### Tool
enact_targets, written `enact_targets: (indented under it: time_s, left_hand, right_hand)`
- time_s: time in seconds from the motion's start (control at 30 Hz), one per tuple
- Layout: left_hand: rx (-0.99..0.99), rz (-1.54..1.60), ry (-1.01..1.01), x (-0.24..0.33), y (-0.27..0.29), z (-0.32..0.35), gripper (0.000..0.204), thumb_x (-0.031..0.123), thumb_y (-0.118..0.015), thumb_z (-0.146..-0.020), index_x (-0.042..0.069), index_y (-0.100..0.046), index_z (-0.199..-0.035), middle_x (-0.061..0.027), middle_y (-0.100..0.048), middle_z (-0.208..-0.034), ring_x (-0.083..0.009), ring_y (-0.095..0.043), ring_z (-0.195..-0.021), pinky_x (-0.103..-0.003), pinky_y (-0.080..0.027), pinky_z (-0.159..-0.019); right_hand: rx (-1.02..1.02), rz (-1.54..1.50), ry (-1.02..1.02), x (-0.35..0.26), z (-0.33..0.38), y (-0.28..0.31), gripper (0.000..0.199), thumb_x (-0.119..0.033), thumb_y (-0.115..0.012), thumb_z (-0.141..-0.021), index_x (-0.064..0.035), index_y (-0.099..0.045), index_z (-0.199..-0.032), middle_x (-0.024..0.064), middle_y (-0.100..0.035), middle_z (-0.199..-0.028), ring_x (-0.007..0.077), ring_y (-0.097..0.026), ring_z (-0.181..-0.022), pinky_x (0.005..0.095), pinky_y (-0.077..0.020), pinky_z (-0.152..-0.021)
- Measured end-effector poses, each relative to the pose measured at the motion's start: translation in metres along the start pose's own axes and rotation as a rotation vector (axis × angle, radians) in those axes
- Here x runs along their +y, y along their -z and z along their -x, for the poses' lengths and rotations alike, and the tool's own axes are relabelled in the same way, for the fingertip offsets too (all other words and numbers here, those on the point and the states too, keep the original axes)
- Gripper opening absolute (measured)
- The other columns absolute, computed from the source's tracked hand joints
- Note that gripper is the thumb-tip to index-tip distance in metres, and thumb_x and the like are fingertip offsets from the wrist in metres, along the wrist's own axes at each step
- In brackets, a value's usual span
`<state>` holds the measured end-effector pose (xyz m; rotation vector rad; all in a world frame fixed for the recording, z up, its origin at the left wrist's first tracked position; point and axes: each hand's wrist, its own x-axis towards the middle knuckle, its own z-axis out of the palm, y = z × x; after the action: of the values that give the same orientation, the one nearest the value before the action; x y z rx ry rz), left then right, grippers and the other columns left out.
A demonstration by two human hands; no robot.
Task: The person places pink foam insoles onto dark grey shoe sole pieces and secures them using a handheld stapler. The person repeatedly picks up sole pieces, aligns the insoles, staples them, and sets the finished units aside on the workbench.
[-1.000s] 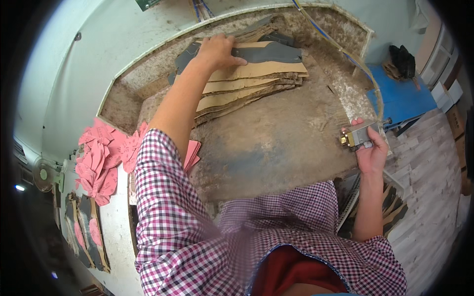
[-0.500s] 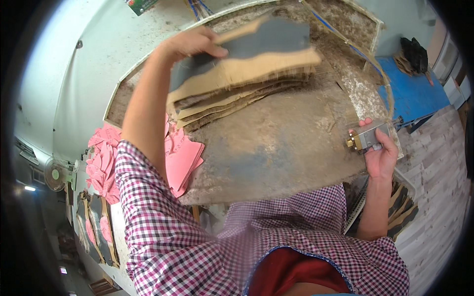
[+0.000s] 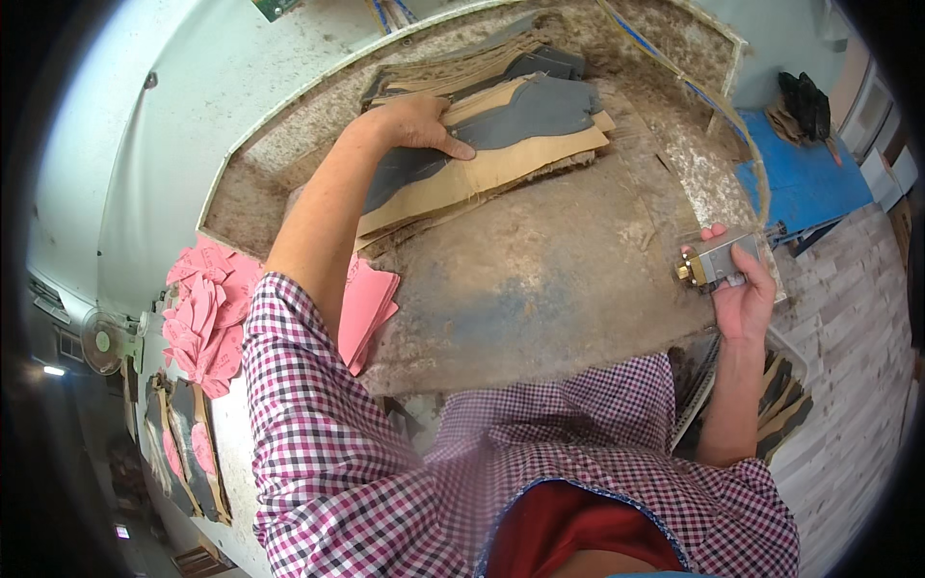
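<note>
Between the left hand (image 3: 416, 123) and the right hand (image 3: 740, 289) the stained worktop (image 3: 540, 279) lies open, hemmed by the stack of grey-and-tan cut pieces (image 3: 491, 144) under the left hand and pink pieces (image 3: 361, 308) beside the left forearm.

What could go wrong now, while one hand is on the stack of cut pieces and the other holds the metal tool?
1. The left hand presses only one end of the uneven stack of tan and grey pieces; pulling one could drag others out of order.
2. The right hand holds the metal tool at the worktable edge; it might fall if the grip loosens.
3. The tool's hose crosses the table and may snag.
</note>
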<state>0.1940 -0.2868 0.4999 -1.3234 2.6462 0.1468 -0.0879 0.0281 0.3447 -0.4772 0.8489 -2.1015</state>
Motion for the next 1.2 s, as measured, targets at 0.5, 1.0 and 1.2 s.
enact_targets:
  time_s: [0.5, 1.0, 1.2]
  left_hand:
    - [0.069, 0.175, 0.016, -0.025, -0.031, 0.000, 0.106, 0.063, -0.088, -0.049, -0.002, -0.051, -0.124, -0.0239, -0.060, -0.122, -0.0351, -0.054, -0.122, -0.043, -0.045, -0.097]
    - [0.693, -0.578, -0.260, 0.079, -0.103, 0.154, 0.076, 0.017, -0.077, -0.073, 0.005, -0.041, -0.138, -0.0244, -0.045, -0.139, -0.0349, -0.049, -0.125, -0.047, -0.039, -0.099]
    - [0.191, -0.049, 0.151, 0.053, -0.033, 0.122, 0.086, 0.035, -0.084, -0.069, 0.010, -0.043, -0.140, -0.0192, -0.034, -0.151, -0.0397, -0.043, -0.131, -0.050, -0.041, -0.103]
  right_hand:
    - [-0.026, 0.002, 0.017, 0.001, 0.002, -0.007, 0.030, -0.004, -0.060, -0.086, 0.0058, -0.052, -0.114, 0.0212, -0.063, -0.111, 0.0317, -0.063, -0.108, 0.0594, -0.0535, -0.092]
    - [-0.045, 0.010, 0.051, 0.002, 0.000, -0.002, 0.031, -0.002, -0.059, -0.088, 0.0065, -0.048, -0.115, 0.0217, -0.063, -0.111, 0.0326, -0.064, -0.104, 0.0559, -0.0555, -0.090]
    - [-0.018, 0.036, 0.046, 0.004, 0.001, -0.003, 0.032, 0.001, -0.057, -0.088, 0.0057, -0.047, -0.119, 0.0206, -0.063, -0.113, 0.0312, -0.062, -0.108, 0.0562, -0.0543, -0.093]
